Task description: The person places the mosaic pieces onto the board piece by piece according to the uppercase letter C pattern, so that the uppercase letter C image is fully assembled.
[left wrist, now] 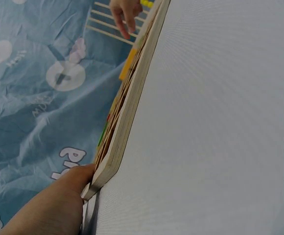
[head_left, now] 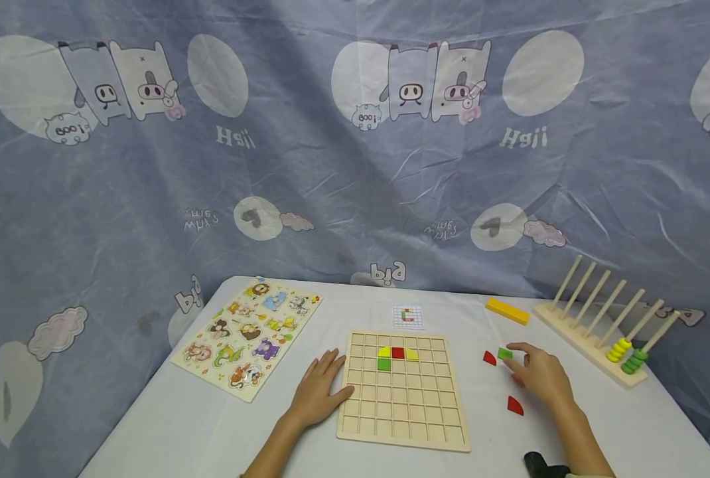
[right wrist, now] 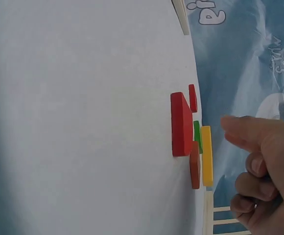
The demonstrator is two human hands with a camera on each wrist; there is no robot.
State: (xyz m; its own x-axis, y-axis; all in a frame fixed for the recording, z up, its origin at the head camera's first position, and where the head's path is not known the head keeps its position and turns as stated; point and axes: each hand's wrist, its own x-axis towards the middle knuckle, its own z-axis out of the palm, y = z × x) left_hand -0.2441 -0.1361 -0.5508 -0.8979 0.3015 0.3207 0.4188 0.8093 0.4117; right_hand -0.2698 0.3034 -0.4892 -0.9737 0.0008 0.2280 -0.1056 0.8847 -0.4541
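Note:
My left hand (head_left: pixel 319 392) lies with straight fingers along the left side of a wooden grid board (head_left: pixel 403 405), its thumb at the board's edge. Two yellow pieces with curved edges, a red square (head_left: pixel 398 352) between them and a green square (head_left: pixel 384 364) sit in the board's upper cells. Over on the right, my right hand (head_left: pixel 540 375) hovers above the table, thumb and index finger apart around a loose green block (head_left: pixel 503 354) in the head view. In the right wrist view that green block (right wrist: pixel 197 137) rests on the table, apart from the fingers.
Red quarter-round pieces (head_left: pixel 515 405) lie near the right hand, with an orange-red block (right wrist: pixel 195 165) close by. Behind are a yellow bar (head_left: pixel 507 311), a small pattern card (head_left: pixel 407 317) and a pegged bead counter (head_left: pixel 594 342). An animal puzzle board (head_left: pixel 212 332) lies left.

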